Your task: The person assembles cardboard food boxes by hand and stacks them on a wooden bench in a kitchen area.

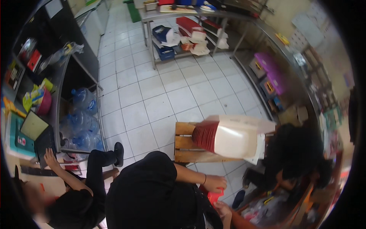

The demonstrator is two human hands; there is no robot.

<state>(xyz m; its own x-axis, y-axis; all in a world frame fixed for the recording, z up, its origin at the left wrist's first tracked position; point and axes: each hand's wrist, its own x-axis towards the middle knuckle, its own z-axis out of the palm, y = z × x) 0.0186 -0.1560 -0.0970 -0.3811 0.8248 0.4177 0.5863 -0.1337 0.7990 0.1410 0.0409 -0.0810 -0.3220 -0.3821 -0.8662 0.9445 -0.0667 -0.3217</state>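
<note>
Near the lower right of the middle, my left hand (214, 184), with a dark band at its wrist, closes on the upper end of a small red piece (215, 196). Fingers of my right hand (223, 210) pinch the lower end of that same piece. Whether it is card or plastic I cannot tell. Just beyond my hands, a nested stack of red and white cardboard food boxes (235, 139) lies on its side on a slatted wooden stool (184, 142). Neither hand touches the stack.
A person (76, 202) at the left has a hand on a laptop (45, 143). Another person (295, 152) in black bends at the right beside plastic bags (259, 210). Water bottles (84, 122) stand under the left counter. A steel table (152, 15) stands across the tiled floor (162, 97).
</note>
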